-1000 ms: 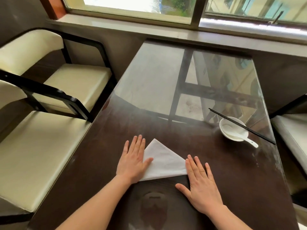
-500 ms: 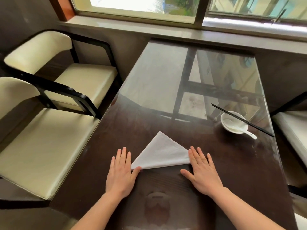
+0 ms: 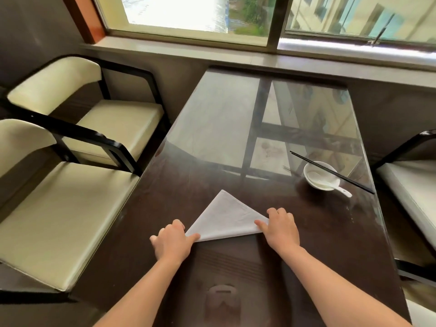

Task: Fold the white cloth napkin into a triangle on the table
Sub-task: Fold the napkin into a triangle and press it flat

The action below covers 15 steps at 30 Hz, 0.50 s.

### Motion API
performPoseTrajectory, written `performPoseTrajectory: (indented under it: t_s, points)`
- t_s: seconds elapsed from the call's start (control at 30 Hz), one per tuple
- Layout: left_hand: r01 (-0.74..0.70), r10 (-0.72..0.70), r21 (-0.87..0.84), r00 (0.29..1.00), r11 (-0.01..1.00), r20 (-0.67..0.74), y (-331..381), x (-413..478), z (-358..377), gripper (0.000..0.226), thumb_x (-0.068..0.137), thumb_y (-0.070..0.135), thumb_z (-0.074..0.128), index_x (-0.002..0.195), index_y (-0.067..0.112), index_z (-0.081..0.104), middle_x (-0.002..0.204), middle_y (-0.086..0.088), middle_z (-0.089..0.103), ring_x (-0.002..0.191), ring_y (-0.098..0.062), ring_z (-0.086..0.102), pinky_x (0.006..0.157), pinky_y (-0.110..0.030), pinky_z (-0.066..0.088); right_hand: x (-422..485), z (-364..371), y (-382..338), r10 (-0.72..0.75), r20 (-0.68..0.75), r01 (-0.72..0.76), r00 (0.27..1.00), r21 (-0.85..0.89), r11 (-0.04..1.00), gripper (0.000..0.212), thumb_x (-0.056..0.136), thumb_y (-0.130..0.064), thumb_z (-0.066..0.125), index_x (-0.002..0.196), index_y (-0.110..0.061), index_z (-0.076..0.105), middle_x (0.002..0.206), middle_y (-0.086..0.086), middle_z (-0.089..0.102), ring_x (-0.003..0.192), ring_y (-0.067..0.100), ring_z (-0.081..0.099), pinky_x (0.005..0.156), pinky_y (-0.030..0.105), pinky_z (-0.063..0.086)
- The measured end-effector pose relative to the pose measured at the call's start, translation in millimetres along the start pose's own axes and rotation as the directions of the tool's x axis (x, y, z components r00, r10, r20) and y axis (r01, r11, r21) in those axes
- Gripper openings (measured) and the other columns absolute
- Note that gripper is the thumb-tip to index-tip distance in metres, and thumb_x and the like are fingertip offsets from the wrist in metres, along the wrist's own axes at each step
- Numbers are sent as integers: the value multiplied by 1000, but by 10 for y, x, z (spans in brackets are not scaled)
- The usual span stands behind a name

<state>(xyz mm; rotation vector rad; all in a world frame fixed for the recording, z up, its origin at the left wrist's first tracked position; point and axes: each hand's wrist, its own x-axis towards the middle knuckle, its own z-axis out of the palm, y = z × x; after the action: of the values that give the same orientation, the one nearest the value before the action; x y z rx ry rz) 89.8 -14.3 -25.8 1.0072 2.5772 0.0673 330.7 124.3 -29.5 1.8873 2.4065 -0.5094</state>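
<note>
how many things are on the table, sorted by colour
white: 3 (napkin, bowl, spoon)
black: 1 (chopsticks, counted as one set lying across the bowl)
total: 4

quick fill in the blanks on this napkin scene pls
1. The napkin on the table is folded into a ____.
2. The left hand and right hand each pinch one near ____ of the napkin.
3. The chopsticks lying across the white bowl are ____ in colour.

Missing words: triangle; corner; black.
</note>
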Motion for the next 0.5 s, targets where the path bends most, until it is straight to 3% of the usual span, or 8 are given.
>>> performPoseTrajectory:
  t_s: [0.13, 0.3, 0.5]
  points:
    - [27, -25, -38, 998, 999, 55, -11, 34, -28, 36, 76, 62, 67, 92, 31, 59, 90, 9, 67, 96, -18, 59, 79, -36, 31, 41, -53, -52, 49, 35, -49, 998, -3, 999, 51, 86, -54, 65, 114, -14, 53, 116, 9, 54, 103, 32, 51, 86, 40, 48]
    - [23, -17, -107, 998, 994, 55, -6, 47, -51, 22, 80, 44, 68, 75, 29, 54, 82, 10, 64, 85, -17, 58, 80, -36, 37, 93, -136, 10, 76, 111, -59, 991, -149, 987, 67, 78, -71, 61, 113, -15, 49, 114, 7, 58, 105, 32, 57, 78, 40, 46]
    - [59, -30, -350, 996, 935, 86, -26, 38, -94, 16, 75, 30, 71, 73, 24, 57, 71, 7, 65, 68, -14, 61, 60, -32, 46, 157, -170, 57, 143, 249, -129, 958, -71, 989, 54, 78, -68, 65, 91, -17, 54, 105, 7, 68, 96, 30, 64, 65, 35, 43]
